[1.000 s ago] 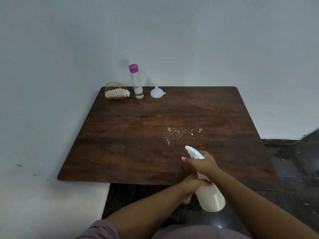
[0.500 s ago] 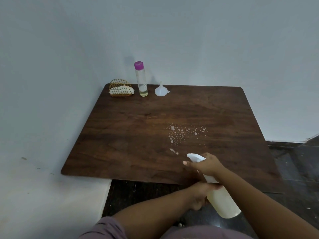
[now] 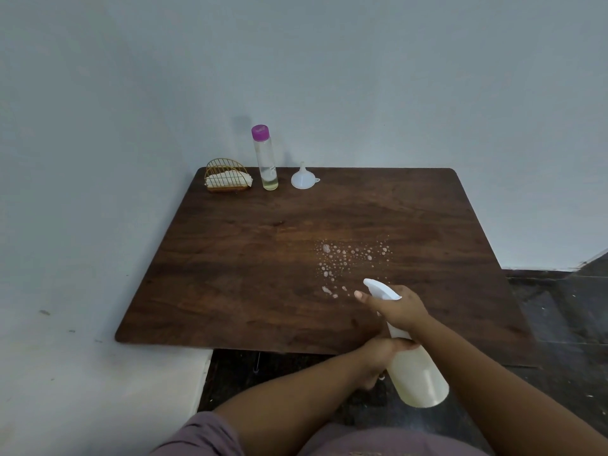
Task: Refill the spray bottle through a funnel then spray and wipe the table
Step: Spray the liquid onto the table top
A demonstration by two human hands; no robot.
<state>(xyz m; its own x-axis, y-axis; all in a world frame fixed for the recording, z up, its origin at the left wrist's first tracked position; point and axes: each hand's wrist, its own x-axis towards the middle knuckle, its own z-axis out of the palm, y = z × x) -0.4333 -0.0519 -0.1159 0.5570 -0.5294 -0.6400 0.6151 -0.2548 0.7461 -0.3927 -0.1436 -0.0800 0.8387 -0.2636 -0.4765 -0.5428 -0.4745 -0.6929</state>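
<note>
A white spray bottle (image 3: 419,378) with pale liquid is tilted over the near edge of the dark wooden table (image 3: 230,274), its nozzle pointing at the tabletop. My right hand (image 3: 398,309) grips its trigger head, one finger stretched forward. Below it, my left hand (image 3: 383,355) holds the bottle's neck and upper body. Foamy droplets (image 3: 348,258) lie on the wood just ahead of the nozzle. At the far left edge stand a white funnel (image 3: 302,179), upside down, and a clear refill bottle (image 3: 266,159) with a purple cap.
A gold wire holder (image 3: 226,176) with a folded white cloth sits at the table's far left corner. White walls close the left and back sides. Dark floor lies to the right of the table and under its near edge.
More droplets have appeared on the wood close to the nozzle. The bottle and both hands have shifted slightly right and away from me.
</note>
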